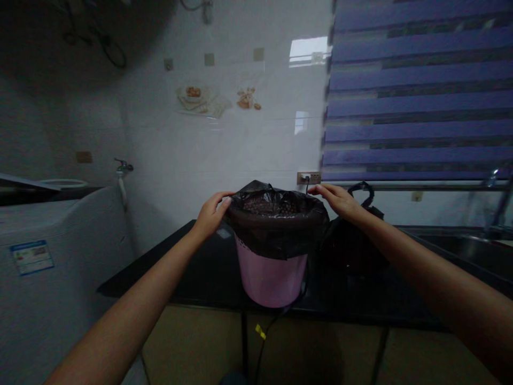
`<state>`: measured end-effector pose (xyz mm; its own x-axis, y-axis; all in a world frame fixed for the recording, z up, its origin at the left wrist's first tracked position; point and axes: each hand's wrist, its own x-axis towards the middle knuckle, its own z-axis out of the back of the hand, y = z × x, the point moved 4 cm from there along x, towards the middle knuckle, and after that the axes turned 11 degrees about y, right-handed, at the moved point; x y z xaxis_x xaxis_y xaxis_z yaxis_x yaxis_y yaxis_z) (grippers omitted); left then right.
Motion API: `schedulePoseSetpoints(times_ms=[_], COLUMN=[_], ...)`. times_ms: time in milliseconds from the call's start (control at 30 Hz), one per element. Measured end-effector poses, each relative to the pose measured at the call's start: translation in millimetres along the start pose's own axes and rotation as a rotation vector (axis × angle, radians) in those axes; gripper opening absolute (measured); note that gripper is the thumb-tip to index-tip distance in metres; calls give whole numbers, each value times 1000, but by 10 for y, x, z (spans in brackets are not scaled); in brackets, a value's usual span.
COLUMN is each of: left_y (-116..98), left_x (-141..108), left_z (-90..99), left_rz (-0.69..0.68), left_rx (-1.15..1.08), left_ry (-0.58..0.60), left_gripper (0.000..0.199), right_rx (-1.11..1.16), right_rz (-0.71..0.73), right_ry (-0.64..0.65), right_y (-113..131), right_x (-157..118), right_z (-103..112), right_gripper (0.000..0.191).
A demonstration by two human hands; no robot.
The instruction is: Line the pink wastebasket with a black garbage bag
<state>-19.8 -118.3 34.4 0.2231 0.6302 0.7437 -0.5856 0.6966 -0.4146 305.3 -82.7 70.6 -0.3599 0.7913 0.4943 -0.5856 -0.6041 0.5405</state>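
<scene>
A pink bin stands on the dark countertop, with a black plastic bag lining it and folded down over its rim. At the bag's left edge, my left hand has the plastic between thumb and fingers. My right hand is at the right side of the rim, fingers stretched out and pointing left over the bag's edge; its thumb is hidden. Behind my right wrist sits another dark bag with a looped handle.
The dark countertop runs to a sink at the right. A white washing machine stands left, beside a wall tap. A cable with a yellow tag hangs over the front edge. A socket is behind.
</scene>
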Motion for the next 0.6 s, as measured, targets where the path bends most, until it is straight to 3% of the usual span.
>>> schedulePoseSetpoints(times_ms=[267, 600], left_y=[449, 492], left_x=[69, 37], left_z=[-30, -112], left_rz=[191, 221], left_rx=[-77, -184], left_ry=[-47, -34], left_gripper=[46, 46], right_rx=[121, 134], right_rz=[-92, -131], right_ry=[35, 91], right_y=[-372, -576], right_x=[84, 129], right_z=[14, -87], right_gripper=[38, 39])
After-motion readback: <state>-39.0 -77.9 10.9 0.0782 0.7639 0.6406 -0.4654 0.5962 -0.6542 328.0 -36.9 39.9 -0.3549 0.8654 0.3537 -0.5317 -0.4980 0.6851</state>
